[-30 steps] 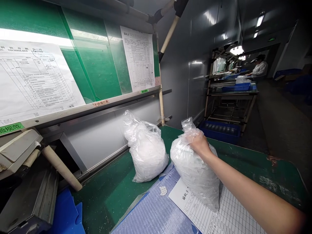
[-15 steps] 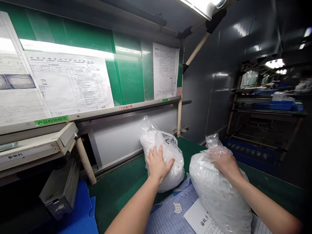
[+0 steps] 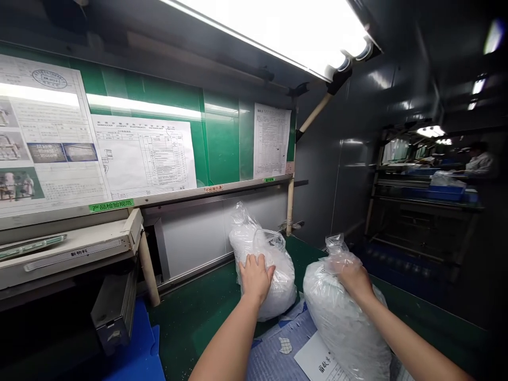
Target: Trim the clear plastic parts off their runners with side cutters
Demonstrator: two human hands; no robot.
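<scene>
White-filled clear bags (image 3: 281,288), green workbench top (image 3: 186,307), blue plastic board (image 3: 137,346), pale blue gridded mat (image 3: 273,354)

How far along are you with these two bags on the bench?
Done: the left plastic bag and the right plastic bag both look full of white pieces. In hand: the left hand rests on the left bag, while the right hand grips the right bag at its gathered neck. Left: neither bag shows a visible tie.

Grey panel wall (image 3: 353,106), glaring fluorescent tube (image 3: 270,32), shelving rack (image 3: 420,200) beyond
</scene>
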